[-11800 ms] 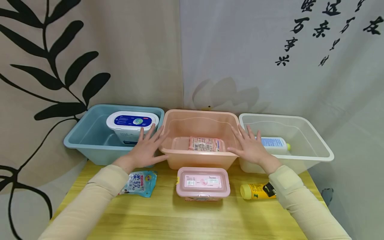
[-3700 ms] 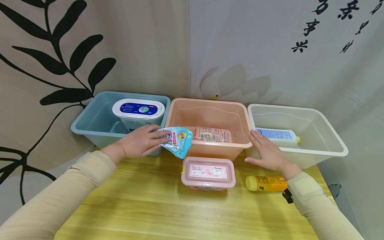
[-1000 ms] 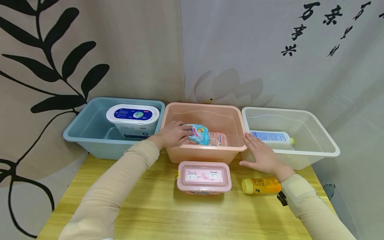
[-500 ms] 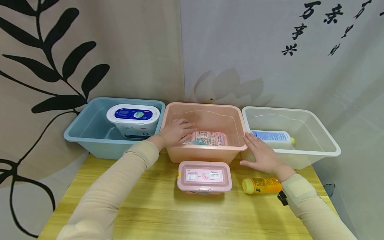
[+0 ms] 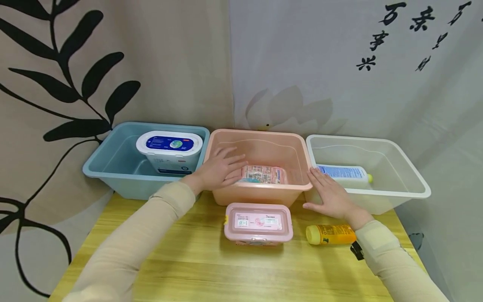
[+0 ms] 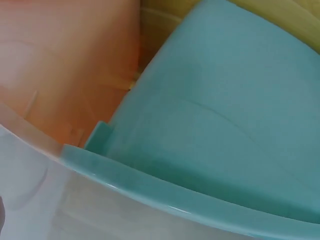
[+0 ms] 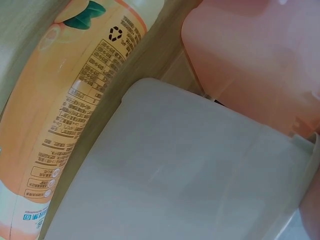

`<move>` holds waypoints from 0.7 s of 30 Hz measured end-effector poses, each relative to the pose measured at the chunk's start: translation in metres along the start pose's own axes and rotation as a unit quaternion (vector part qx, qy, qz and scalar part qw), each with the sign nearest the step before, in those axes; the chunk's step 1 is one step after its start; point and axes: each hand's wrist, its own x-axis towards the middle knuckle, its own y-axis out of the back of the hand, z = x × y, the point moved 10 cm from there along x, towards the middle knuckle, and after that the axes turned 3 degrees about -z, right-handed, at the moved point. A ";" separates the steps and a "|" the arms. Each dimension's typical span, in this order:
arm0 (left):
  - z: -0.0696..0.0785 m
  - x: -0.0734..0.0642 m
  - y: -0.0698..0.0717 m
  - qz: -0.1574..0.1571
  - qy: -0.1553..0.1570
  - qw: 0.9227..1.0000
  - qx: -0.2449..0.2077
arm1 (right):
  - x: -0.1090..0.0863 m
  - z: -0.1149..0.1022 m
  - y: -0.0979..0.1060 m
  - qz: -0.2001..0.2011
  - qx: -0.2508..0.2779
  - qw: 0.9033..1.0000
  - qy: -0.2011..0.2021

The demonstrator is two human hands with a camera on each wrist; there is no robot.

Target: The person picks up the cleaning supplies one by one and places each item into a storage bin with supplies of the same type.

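My left hand [image 5: 220, 168] hovers over the left front part of the pink bin [image 5: 260, 195], its fingers spread and holding nothing. Inside that bin lies a pink printed packet [image 5: 266, 174]. A sliver of a light blue wipes packet [image 5: 250, 180] shows beside it, the rest hidden behind the front wall and hand. My right hand [image 5: 333, 195] lies with straight fingers at the near left corner of the white bin [image 5: 392, 193], fingertips at the rim by the pink bin. Below its wrist, a yellow bottle [image 5: 332, 234] lies on the table; its orange label fills the left of the right wrist view.
A blue bin [image 5: 113, 173] at left contains a white lidded tub [image 5: 170, 152]. In the white bin lies a white bottle [image 5: 345, 175] with a yellow-green cap. A pink lidded box [image 5: 258, 224] stands on the wooden table [image 5: 226, 272] before the pink bin. Curtains hang behind.
The light blue wipes packet went from the table, in my left hand, into the pink bin and was let go. My left hand has since drawn slightly back; my right stays at the white bin's rim.
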 end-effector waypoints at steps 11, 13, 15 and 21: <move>0.021 -0.018 0.009 0.024 -0.037 0.999 -0.021 | 0.001 -0.001 0.000 -0.003 -0.003 1.000 -0.003; 0.027 -0.020 0.010 0.027 -0.048 0.998 -0.030 | 0.001 -0.001 0.000 -0.002 -0.004 1.000 -0.002; 0.033 -0.022 0.012 0.037 -0.063 0.997 -0.035 | 0.001 -0.001 0.000 -0.002 -0.004 1.000 -0.002; 0.048 -0.026 0.012 0.044 -0.086 0.994 -0.052 | 0.001 0.000 -0.001 -0.003 -0.004 1.000 -0.003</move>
